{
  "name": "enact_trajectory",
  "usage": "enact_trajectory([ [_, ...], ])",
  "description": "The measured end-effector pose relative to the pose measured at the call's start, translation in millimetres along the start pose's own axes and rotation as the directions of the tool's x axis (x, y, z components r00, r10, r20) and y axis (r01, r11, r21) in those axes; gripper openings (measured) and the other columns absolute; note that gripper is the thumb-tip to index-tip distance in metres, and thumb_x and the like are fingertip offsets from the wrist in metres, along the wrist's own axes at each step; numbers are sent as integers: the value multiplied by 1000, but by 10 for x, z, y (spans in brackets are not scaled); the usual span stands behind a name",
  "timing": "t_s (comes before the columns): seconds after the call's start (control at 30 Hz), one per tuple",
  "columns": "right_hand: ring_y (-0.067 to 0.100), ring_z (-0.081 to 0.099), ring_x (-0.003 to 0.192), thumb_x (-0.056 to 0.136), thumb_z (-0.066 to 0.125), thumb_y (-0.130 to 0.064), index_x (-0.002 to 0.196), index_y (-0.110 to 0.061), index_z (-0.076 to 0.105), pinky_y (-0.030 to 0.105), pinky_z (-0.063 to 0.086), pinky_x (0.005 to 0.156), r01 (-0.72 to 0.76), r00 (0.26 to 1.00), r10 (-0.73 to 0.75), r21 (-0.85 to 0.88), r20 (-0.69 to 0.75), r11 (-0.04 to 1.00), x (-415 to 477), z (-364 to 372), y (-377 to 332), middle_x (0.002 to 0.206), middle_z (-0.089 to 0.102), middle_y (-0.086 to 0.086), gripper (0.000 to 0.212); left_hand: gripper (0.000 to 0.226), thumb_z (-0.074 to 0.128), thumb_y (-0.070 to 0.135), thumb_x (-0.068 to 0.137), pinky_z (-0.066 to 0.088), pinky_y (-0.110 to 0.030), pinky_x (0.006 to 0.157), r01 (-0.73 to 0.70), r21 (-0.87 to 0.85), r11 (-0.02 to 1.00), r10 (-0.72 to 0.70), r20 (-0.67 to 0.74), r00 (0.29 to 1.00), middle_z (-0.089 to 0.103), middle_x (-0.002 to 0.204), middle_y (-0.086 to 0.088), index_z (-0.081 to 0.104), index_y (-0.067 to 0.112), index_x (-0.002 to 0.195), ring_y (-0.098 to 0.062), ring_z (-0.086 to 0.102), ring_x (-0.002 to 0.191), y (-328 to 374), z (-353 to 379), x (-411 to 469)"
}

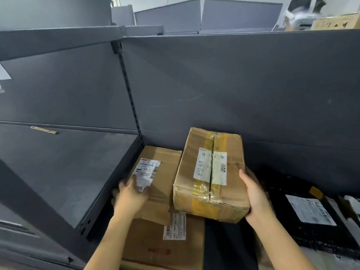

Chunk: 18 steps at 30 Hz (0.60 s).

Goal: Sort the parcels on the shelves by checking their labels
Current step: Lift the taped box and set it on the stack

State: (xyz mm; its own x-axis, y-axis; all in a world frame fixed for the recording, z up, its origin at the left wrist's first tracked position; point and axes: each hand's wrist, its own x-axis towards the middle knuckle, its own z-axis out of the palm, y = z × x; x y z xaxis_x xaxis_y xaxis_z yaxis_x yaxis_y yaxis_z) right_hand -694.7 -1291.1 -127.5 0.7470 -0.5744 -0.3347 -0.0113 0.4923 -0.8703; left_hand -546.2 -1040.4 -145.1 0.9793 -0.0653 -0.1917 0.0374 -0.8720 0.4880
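taped box [210, 176]: tilted on stacked parcels [155, 248], gripped at right side by right hand [255, 199] | left hand [132, 193]: on flat box [161, 168], grip blurred, cannot be told | judged light, dented; side edges preferred

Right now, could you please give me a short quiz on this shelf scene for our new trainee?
1. True or false: the right hand grips the taped box by its right side.
2. What colour is the wrapped parcel to the right of the taped box?
3. Which does the left hand touch? A the left box beside the taped box; B the wrapped parcel; C nothing at all.
Key: 1 true; 2 black; 3 A.
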Motion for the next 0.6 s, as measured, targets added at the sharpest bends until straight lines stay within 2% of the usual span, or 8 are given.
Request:
enact_trajectory([
  [0.1, 30, 68, 98, 93, 55, -32, 126, -29, 56, 45, 56, 78, -9, 999, 5, 70, 51, 998, -22, 254, -78, 109, 71, 7, 33, 55, 53, 32, 91, 41, -36, 97, -45, -268, 962, 54, 23, 998, 32, 147, -16, 39, 26, 144, -36, 45, 124, 5, 52, -2],
  [0.17, 29, 68, 98, 92, 57, -33, 127, -30, 55, 48, 55, 84, -20, 997, 17, 41, 71, 999, -3, 451, -25, 110, 71, 7, 35, 40, 45, 29, 94, 45, -37, 93, 18, -505, 863, 8, 51, 999, 52, 134, -12, 53, 22, 133, -30, 54, 114, 74, 81, -38],
  [0.23, 26, 67, 100, 91, 58, -37, 131, -35, 51, 49, 53, 89, -30, 997, 33, -40, 76, 999, 23, 616, 67, 113, 69, 2, 40, 28, 40, 33, 97, 48, -35, 77, 173, -693, 700, -110, 135, 985, 66, 99, -8, 62, 19, 107, -24, 59, 90, 201, 28, -106],
  [0.33, 22, 63, 105, 91, 56, -45, 133, -39, 48, 48, 51, 93, -67, 993, 76, -100, 88, 993, 78, 789, 189, 118, 65, -3, 43, 44, 38, 52, 96, 47, -33, 65, 356, -843, 403, -150, 323, 934, 71, 67, -7, 64, 18, 85, -25, 61, 77, 287, -109, -137],
  [0.4, 22, 61, 107, 91, 54, -49, 135, -41, 45, 48, 50, 94, -78, 991, 92, -144, 94, 987, 103, 898, 210, 122, 63, -4, 45, 54, 36, 59, 93, 50, -35, 72, 363, -874, 324, -71, 360, 930, 74, 70, -8, 68, 16, 89, -27, 64, 84, 253, -157, -134],
  [0.47, 21, 59, 110, 91, 52, -50, 136, -42, 43, 47, 50, 95, -71, 992, 88, -180, 86, 981, 134, 987, 219, 127, 59, -3, 47, 58, 35, 62, 92, 51, -40, 81, 362, -891, 275, 13, 380, 925, 76, 86, -10, 69, 16, 98, -29, 65, 93, 195, -183, -150],
  [0.53, 21, 58, 111, 93, 51, -48, 138, -42, 40, 46, 49, 96, -45, 996, 60, -200, 71, 979, 146, 1039, 209, 129, 57, -3, 47, 60, 33, 63, 91, 51, -42, 86, 349, -902, 255, 78, 379, 922, 75, 99, -11, 69, 17, 105, -30, 66, 99, 161, -216, -163],
  [0.6, 20, 57, 112, 93, 50, -47, 138, -42, 40, 45, 49, 96, -33, 997, 49, -222, 67, 974, 130, 1061, 179, 130, 57, -4, 46, 59, 32, 62, 92, 51, -41, 83, 288, -922, 257, 147, 332, 932, 74, 102, -10, 69, 18, 107, -27, 69, 96, 167, -270, -180],
])
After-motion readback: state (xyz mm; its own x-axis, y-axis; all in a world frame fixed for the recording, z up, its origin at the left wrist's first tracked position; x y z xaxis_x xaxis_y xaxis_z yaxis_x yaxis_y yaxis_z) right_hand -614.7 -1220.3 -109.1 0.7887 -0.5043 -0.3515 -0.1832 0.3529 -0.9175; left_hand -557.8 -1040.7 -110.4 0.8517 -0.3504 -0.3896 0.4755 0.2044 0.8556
